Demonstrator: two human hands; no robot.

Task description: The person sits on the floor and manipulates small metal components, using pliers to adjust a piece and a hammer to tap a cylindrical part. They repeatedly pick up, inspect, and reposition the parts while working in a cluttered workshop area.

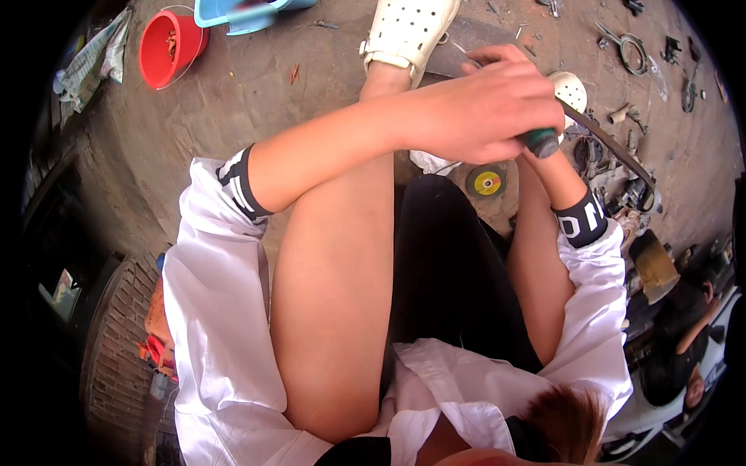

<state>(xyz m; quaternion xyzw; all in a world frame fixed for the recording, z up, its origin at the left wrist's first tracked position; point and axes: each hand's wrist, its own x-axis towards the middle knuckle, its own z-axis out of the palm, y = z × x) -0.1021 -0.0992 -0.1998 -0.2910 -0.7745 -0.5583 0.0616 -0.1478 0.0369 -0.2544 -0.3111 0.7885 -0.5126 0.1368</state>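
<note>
My left hand (pixel 491 105) reaches across in front of my knees, its fingers wrapped round a green and black tool handle (pixel 539 143). The handle's blunt end sticks out toward me; the tool's other end is covered, so its kind does not show. My right forearm (pixel 561 180) rises behind the left hand, and my right hand is mostly hidden there. A few bent fingers (pixel 501 54) show just beyond; I cannot tell which hand they belong to. A long dark flat strip (pixel 610 144) runs from beside my hands toward the right. Whether it is held is unclear.
A yellow-centred abrasive disc (pixel 487 182) and a crumpled white piece (pixel 432 161) lie near my knees. White clogs (pixel 408 31) are on my feet. A red bucket (pixel 171 48) and blue basin (pixel 252 14) stand far left. Metal parts (pixel 625 46) litter the right; another person (pixel 676 342) is there.
</note>
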